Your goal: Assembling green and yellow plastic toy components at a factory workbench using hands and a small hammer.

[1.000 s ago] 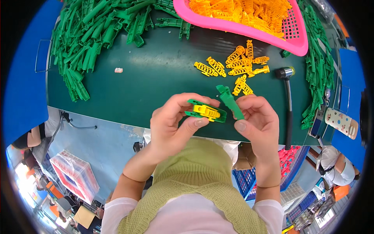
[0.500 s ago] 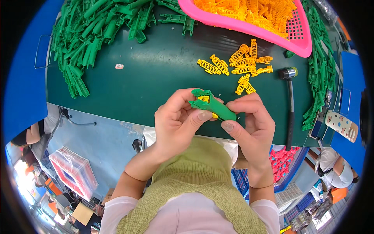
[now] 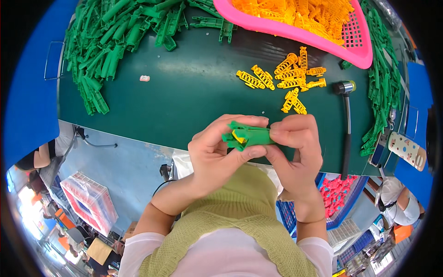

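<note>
Between my hands, over the near edge of the table, is a green plastic tube-like part [image 3: 255,136] with a yellow piece [image 3: 238,136] showing inside its notched left end. My left hand [image 3: 213,148] is closed round that notched end, thumb below and fingers above. My right hand [image 3: 297,150] pinches the plain right end between thumb and fingers. Beyond the hands lie several loose yellow ribbed plastic pieces [image 3: 290,77]. A mallet [image 3: 346,124] with a black handle rests on the table to the right of them.
Green parts lie heaped at the far left [image 3: 108,41] and along the right edge [image 3: 383,78]. A pink basket [image 3: 295,34] of yellow pieces stands at the back of the dark green table [image 3: 184,87]. A dotted phone-like case [image 3: 406,150] lies at the right.
The green part has turned from slanting down to the right to nearly level. My left fingers have wrapped further over it, and my right fingers have closed onto its end.
</note>
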Available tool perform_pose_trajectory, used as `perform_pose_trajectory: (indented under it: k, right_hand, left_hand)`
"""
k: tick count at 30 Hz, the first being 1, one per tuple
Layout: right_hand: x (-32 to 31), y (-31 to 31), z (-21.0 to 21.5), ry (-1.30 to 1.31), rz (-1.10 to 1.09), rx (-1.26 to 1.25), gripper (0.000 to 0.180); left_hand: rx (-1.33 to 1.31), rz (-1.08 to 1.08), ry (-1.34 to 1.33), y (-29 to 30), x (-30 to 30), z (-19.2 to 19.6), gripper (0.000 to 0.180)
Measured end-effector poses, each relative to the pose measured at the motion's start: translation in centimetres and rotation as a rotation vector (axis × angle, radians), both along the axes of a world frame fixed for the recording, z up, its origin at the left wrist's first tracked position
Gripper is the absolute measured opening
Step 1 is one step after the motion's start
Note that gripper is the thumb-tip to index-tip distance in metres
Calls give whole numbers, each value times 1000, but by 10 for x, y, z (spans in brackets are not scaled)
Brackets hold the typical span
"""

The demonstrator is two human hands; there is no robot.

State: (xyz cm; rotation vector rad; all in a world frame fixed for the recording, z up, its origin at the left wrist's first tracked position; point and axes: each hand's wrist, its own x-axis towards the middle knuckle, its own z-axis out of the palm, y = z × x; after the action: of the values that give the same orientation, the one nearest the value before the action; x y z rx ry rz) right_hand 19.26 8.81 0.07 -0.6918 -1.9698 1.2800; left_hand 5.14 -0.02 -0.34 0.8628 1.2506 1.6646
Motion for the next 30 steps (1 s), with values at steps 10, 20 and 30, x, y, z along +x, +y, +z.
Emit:
perform_pose_trajectory:
  k: [10,20,30]
  right_hand:
    - [0,17,20,-52,228,-64,42]
    - [3,18,13,74,293,-130,33]
    - [2,16,11,85,275,-138,29]
  left_hand:
    - [165,-171,727,1,-16,-4,34]
    - [201,-276,749,1,-24,1,30]
    - [163,-309,820,3,-29,3,25]
